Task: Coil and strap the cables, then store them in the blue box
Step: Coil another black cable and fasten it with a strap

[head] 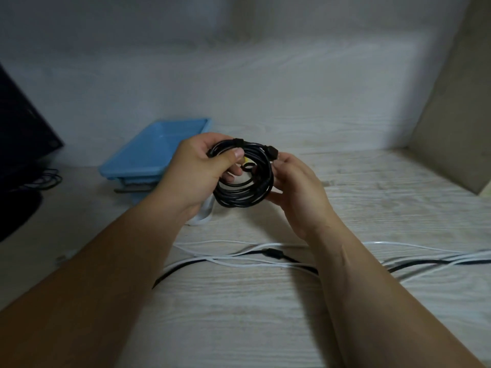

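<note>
1. The pale wood-grain worktop (265, 314) is lying beneath both grips and spreading out on every side of them.
2. A dark monitor (18, 134) is standing well out beyond the left grip's outer side, with thin dark wires (47, 179) lying at its foot.
3. The blue box (127, 171) is sitting on the worktop just beyond the left grip, on its outer side. No cable is showing in the part of the box that can be seen.
4. Loose white cables (239, 254) are trailing across the worktop nearer the person than both grips, passing under the forearms. A loose black cable (276, 253) is running among them and crossing them.
5. The left grip (196, 171) is closing on the coiled black cable (243, 192), with the thumb pressing over the strands at the coil's upper left and the fingers curling in behind them.
6. The right grip (297, 187) is holding the opposite edge of the coil, with the fingers bending round its upper right and the thumb lying under its lower right.
7. The coiled black cable is hanging between the two grips, raised off the worktop and turned roughly upright.
8. A white object (204, 213) is resting on the worktop directly under the left grip; what it is cannot be made out.
9. A black plug (273, 152) is sticking out at the top of the coil, just beside the right grip's fingertips.
10. A small yellow bit (247, 160) is showing inside the coil, next to the left grip's thumb.
</note>
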